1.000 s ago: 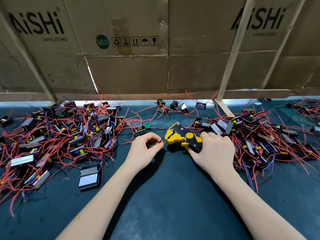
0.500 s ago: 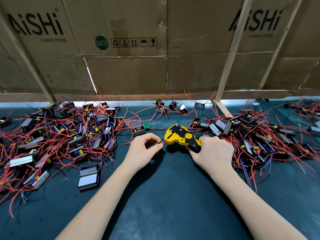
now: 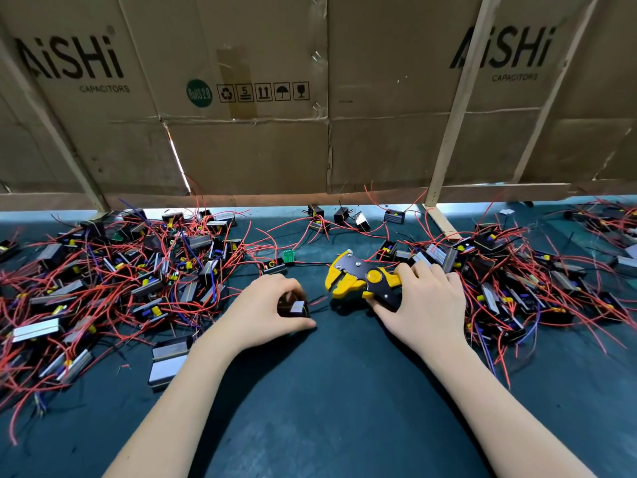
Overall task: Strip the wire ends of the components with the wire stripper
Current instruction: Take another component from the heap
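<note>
Nearest the person, both forearms are reaching out over the dark green table point(image 3: 327, 408), leaving a bare working strip between them so that a single piece can be handled away from the tangle. The left hand point(image 3: 262, 313) is curling its fingers and thumb around a small black box-shaped component with a pale metal face point(image 3: 297, 308), pinning it low against the table with its thin red and black wire ends point(image 3: 319, 300) pointing toward the right hand, probably to present them to the tool. Just across a narrow gap, the right hand point(image 3: 425, 307) is gripping the handles of the yellow-and-black wire stripper point(image 3: 358, 279), its mouth gaping and aimed at those leads but not touching them. Outside the left hand, a heap of similar black components with red leads point(image 3: 113, 281) is lying within easy reach; a second heap point(image 3: 524, 281) is lying outside the right hand, and which of the two is finished I cannot tell. Beyond both hands, a wall of flattened brown cardboard boxes printed "AiSHi" point(image 3: 248, 150) is closing off the far edge of the table.
</note>
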The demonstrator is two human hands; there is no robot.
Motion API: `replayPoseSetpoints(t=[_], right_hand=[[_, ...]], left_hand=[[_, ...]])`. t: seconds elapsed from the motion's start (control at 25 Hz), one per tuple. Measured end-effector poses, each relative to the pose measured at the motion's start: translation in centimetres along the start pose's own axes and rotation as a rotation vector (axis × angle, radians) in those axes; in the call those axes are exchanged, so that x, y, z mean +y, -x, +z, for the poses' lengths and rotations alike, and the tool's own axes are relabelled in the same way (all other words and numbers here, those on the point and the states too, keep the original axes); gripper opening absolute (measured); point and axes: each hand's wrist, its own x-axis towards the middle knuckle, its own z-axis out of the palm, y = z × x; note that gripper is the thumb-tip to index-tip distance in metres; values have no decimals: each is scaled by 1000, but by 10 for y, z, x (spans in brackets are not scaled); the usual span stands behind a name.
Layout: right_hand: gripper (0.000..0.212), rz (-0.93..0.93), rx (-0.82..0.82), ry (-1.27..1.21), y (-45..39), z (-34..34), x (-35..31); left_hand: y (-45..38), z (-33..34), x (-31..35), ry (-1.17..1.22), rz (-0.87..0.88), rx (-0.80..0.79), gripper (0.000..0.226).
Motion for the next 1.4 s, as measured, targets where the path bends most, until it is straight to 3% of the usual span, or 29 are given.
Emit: replayPoseSetpoints(t=[0.08, 0.16, 0.24, 0.32, 0.48, 0.64, 0.72, 0.84, 0.92, 0.96, 1.04, 1.16, 1.24, 1.4], right_hand=[[54, -39, -22, -25, 0, -2, 0], [52, -54, -75, -40, 0, -5, -3], [52, -61, -121, -52, 0, -8, -6], [51, -90, -145, -71, 0, -10, -7], [48, -89, -222, -38, -3, -12, -5], [46, 33, -406, -312, 0, -8, -5], [43, 118, -372, -373, 1, -10, -2], [43, -40, -222, -105, -2, -15, -3], [49, -32, -244, -127, -4, -16, -4], [46, 10, -221, -282, -4, -16, -4], [39, 162, -171, -758, -2, -19, -11], [43, 389, -259, -1351, -1, -19, -28], [48, 443, -314, -1421, -2, -20, -30], [46, 336, -554, -1423, -3, -28, -15]], left_hand=[[1, -10, 0, 125, -15, 73, 22], [0, -17, 6, 218, -75, 246, 17], [-6, -24, 19, 58, -121, 437, 19], [-18, -30, 42, -110, -30, 526, 23], [-54, -17, 118, -24, 337, 329, 26], [-68, 29, 174, -257, 374, 54, 63], [-65, 36, 167, -325, 396, 150, 66], [-51, 19, 128, -205, 454, 451, 49], [-45, -1, 91, -120, 387, 642, 37], [-43, -13, 71, -94, 320, 711, 34], [-39, -36, 31, -40, 154, 798, 30], [-25, -52, -23, -21, -80, 874, 22], [-12, -56, -53, -48, -245, 874, 18], [6, -65, -90, -9, -548, 776, 17]])
